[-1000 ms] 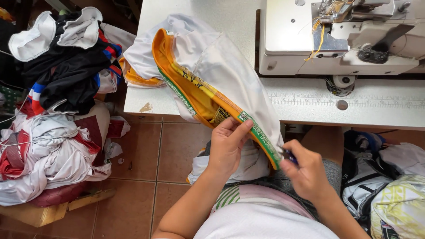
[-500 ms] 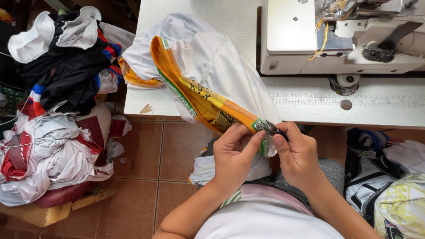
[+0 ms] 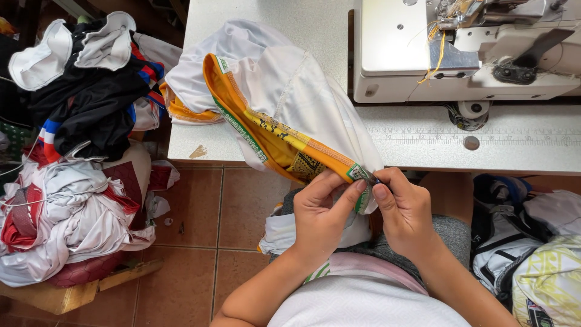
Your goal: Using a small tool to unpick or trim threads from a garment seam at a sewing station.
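You held the white garment [image 3: 284, 91] draped off the bench [image 3: 423, 145] edge, its orange-and-green trim [image 3: 272, 136] running down to 5 o'clock into your lap. Left hand [image 3: 321, 215] pinched the trim end between thumb and forefinger; right hand [image 3: 405, 212] pressed a small dark tool against that same end. Best kept taut, with short careful moves. The tool's tip was hidden by your fingers; the sewing machine [image 3: 466, 54] at 1 o'clock was cut off.
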